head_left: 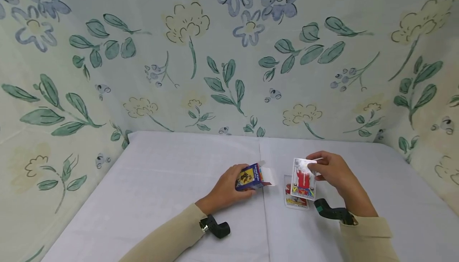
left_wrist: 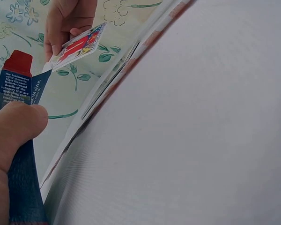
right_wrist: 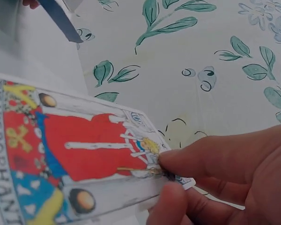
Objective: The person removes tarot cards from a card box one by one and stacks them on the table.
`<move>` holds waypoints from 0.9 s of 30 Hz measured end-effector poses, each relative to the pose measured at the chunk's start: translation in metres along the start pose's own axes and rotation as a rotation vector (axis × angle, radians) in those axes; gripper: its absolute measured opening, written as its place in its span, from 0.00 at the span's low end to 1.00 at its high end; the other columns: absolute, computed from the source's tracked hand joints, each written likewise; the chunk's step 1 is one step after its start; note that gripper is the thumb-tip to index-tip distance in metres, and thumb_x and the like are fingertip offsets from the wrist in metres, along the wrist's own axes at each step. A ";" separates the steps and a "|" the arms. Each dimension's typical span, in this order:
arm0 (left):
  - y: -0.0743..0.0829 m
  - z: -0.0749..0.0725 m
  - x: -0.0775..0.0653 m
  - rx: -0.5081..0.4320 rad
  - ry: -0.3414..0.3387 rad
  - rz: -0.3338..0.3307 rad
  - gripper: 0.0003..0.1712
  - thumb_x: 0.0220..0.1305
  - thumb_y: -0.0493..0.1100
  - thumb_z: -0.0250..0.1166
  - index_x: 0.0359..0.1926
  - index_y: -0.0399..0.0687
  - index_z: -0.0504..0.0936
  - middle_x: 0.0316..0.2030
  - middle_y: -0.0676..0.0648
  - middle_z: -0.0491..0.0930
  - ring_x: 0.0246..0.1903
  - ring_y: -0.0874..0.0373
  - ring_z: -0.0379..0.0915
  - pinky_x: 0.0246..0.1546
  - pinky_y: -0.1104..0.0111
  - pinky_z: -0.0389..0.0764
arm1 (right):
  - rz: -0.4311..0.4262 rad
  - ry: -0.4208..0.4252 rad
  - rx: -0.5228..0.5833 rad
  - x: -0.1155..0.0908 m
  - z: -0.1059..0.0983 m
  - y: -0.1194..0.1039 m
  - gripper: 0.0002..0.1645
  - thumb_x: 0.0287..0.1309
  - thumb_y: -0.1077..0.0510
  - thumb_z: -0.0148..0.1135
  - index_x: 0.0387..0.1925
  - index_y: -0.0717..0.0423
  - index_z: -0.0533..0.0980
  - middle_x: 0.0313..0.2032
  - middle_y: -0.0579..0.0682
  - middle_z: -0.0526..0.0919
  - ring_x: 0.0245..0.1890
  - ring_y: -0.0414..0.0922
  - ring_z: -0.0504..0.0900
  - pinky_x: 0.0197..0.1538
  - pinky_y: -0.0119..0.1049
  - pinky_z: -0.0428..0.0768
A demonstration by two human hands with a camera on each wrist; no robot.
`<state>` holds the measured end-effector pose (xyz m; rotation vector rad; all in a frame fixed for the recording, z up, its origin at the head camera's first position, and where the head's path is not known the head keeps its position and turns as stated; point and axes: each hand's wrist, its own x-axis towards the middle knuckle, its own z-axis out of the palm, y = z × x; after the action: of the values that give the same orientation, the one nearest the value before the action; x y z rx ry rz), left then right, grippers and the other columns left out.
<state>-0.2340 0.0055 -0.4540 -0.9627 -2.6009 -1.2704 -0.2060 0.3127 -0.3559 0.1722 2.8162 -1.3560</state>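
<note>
My left hand [head_left: 225, 185] grips a small blue tarot card box [head_left: 248, 177] with a yellow picture on its face. The box lies on its side, its end open toward the right and its white flap [head_left: 269, 176] folded out. In the left wrist view the thumb presses on the printed side, below a red tab [left_wrist: 19, 62]. Between thumb and fingers, my right hand [head_left: 331, 169] pinches a tarot card [right_wrist: 84, 145] by its top edge; it shows a red-robed figure and the word "Hierophant". Beneath, another card [head_left: 291, 204] lies face up, partly covered by the held one.
A white cloth [head_left: 161, 166] with a crease down its middle covers the table. Floral fabric [head_left: 222, 63] rises behind and at both sides. Each wrist wears a black camera, such as the left camera [head_left: 216, 228].
</note>
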 end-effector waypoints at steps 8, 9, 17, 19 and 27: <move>-0.004 0.000 -0.001 -0.001 0.000 -0.004 0.44 0.55 0.59 0.70 0.67 0.49 0.63 0.56 0.51 0.71 0.48 0.62 0.67 0.50 0.68 0.73 | 0.083 -0.004 -0.007 0.019 0.007 0.035 0.24 0.60 0.50 0.63 0.52 0.59 0.73 0.47 0.62 0.78 0.41 0.54 0.77 0.35 0.37 0.80; -0.004 0.000 -0.001 0.000 0.001 0.000 0.43 0.55 0.58 0.70 0.67 0.49 0.64 0.56 0.51 0.71 0.48 0.62 0.67 0.50 0.68 0.73 | 0.089 -0.016 -0.005 0.021 0.008 0.037 0.24 0.60 0.50 0.62 0.53 0.59 0.73 0.49 0.63 0.77 0.42 0.54 0.76 0.36 0.36 0.80; -0.001 0.000 0.002 0.013 0.003 0.021 0.43 0.55 0.57 0.71 0.67 0.49 0.64 0.56 0.51 0.72 0.48 0.63 0.67 0.50 0.68 0.73 | 0.132 -0.011 0.037 0.014 0.017 0.030 0.24 0.61 0.54 0.61 0.54 0.65 0.73 0.49 0.66 0.77 0.39 0.53 0.76 0.39 0.36 0.80; -0.001 0.000 0.003 0.014 0.002 0.027 0.42 0.55 0.57 0.70 0.67 0.49 0.64 0.56 0.51 0.72 0.48 0.62 0.67 0.50 0.68 0.73 | 0.149 -0.004 0.037 0.013 0.018 0.027 0.24 0.61 0.55 0.61 0.54 0.65 0.73 0.49 0.66 0.77 0.38 0.53 0.77 0.39 0.36 0.80; -0.001 -0.001 0.002 0.017 -0.004 0.007 0.43 0.55 0.57 0.71 0.67 0.49 0.64 0.57 0.50 0.72 0.49 0.62 0.67 0.52 0.67 0.73 | 0.160 -0.003 0.026 0.015 0.025 0.027 0.23 0.61 0.55 0.61 0.54 0.65 0.73 0.47 0.66 0.78 0.38 0.52 0.76 0.37 0.35 0.79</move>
<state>-0.2358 0.0054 -0.4534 -0.9710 -2.6045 -1.2447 -0.2190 0.3112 -0.3929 0.3868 2.7157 -1.3563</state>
